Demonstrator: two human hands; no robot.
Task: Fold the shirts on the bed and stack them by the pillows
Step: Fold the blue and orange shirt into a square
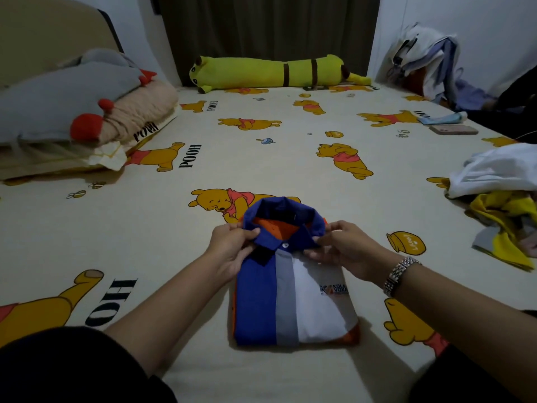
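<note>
Shirt (293, 289), blue/grey/white with orange trim, lies folded on the bed (261, 158) right in front of me. My left hand (232, 248) pinches the collar's left side, my right hand (340, 248) pinches its right side, fingers curled on fabric. Unfolded white and yellow clothes (499, 193) sit at right. Pillows (66, 112) far left.

One wide-angle head view looks forward and down from the near edge of the cream cartoon-bear-print bed (261, 146), close above the hands, facing the dark curtain (270, 33) beyond the far edge.
</note>
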